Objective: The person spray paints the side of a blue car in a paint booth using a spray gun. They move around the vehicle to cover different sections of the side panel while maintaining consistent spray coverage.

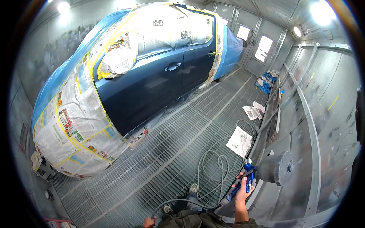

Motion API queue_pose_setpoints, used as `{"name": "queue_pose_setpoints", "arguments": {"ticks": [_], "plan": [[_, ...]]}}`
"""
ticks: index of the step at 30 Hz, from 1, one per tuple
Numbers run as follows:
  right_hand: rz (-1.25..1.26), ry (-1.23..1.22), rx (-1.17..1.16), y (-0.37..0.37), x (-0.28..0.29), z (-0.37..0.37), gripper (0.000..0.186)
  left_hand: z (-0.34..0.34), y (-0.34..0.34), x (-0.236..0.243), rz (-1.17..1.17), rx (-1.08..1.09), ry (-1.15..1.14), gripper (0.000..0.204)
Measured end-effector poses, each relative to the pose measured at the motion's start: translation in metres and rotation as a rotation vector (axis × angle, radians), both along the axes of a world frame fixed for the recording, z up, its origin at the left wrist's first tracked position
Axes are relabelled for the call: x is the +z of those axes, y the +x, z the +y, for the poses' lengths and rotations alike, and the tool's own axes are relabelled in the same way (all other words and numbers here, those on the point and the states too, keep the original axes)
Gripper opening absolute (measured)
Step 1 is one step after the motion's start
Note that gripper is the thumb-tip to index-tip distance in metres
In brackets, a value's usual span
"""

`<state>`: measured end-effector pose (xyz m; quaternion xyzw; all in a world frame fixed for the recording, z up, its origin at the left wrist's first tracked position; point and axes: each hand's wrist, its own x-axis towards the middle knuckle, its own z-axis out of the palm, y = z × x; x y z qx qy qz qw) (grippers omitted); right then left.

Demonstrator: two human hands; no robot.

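My right hand (242, 193) is wrapped round a blue spray gun (249, 176) at the lower right. A grey paint cup (274, 168) is attached to the gun and tilts toward the right wall. At the bottom edge, my left hand (149, 222) is closed on a grey air hose (167, 203), which arcs across in front of my legs toward the gun. Across the floor stands a car with two dark blue doors (148, 91) bare. Newspaper (80, 125), yellow tape and blue film (62, 79) cover the parts around them. Paper also wraps the side mirror (118, 57).
Loops of hose (216, 167) lie on the metal grating floor (163, 152) near my feet. Newspaper sheets (240, 141) are scattered along the right wall (323, 95). Farther back sits a heap of crumpled paper and blue film (267, 81). A small stand (45, 169) is at the car's front.
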<state>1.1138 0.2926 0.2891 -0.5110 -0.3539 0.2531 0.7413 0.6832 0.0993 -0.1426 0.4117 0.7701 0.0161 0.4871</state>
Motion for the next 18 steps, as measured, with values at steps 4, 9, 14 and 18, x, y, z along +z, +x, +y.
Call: {"name": "queue_pose_setpoints", "arguments": {"ticks": [4, 9, 14, 18], "plan": [[-0.004, 0.000, 0.024, 0.000, -0.004, -0.003, 0.023, -0.004, 0.005, 0.004, -0.101, 0.070, -0.131, 0.065], [0.001, 0.025, 0.067, -0.003, -0.004, -0.003, 0.025, -0.010, 0.015, 0.013, -0.044, 0.080, 0.010, 0.065], [0.007, -0.005, 0.060, -0.005, -0.006, -0.003, 0.024, -0.014, 0.020, 0.028, 0.019, 0.009, -0.010, 0.063], [-0.012, -0.083, 0.063, -0.002, -0.016, -0.004, 0.024, -0.018, 0.018, 0.026, -0.052, 0.048, -0.023, 0.062]]}}
